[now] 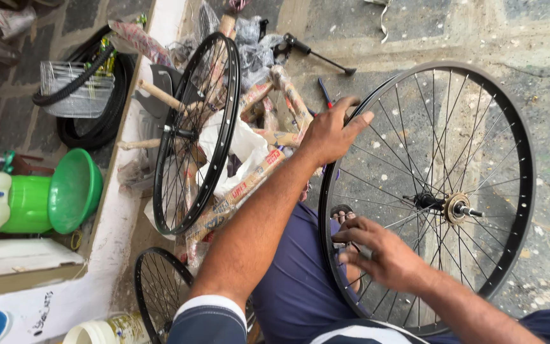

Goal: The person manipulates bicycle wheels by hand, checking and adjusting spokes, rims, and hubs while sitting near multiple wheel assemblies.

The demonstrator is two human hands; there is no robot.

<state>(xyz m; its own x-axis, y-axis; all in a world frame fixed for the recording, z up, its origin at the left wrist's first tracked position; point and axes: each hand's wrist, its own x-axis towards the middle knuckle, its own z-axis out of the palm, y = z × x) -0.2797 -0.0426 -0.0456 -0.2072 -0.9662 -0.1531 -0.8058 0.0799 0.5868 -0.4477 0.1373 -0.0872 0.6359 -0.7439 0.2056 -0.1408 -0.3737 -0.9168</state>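
Holding: I steady a large black spoked wheel (428,191) upright against my lap, its lower edge by my knee over the stone floor (542,51).
Wheel: black rim, thin silver spokes and a metal hub (456,207) with an axle sticking out; I judge it light for its size, stiff at the rim, springy and easily bent at the spokes.
Second wheel: another black spoked wheel (195,134) leans just to my left against paper-wrapped frame parts (256,172).
Third wheel: part of a smaller black wheel (157,286) shows low down, beside a white tub (106,331).
Green funnel: it lies on its side (71,191) well apart, beyond the white ledge (112,210).
Left hand: my left hand (332,134) rests its grip over the top of the rim, fingers curled loosely across it, thumb underneath.
Right hand: my right hand (383,255) reaches in among the spokes near the lower rim, fingertips pressed together on something small; I cannot tell what it is.
Best hold: the rim seems the safe place, smooth and perhaps slippery; spokes only for fine work.
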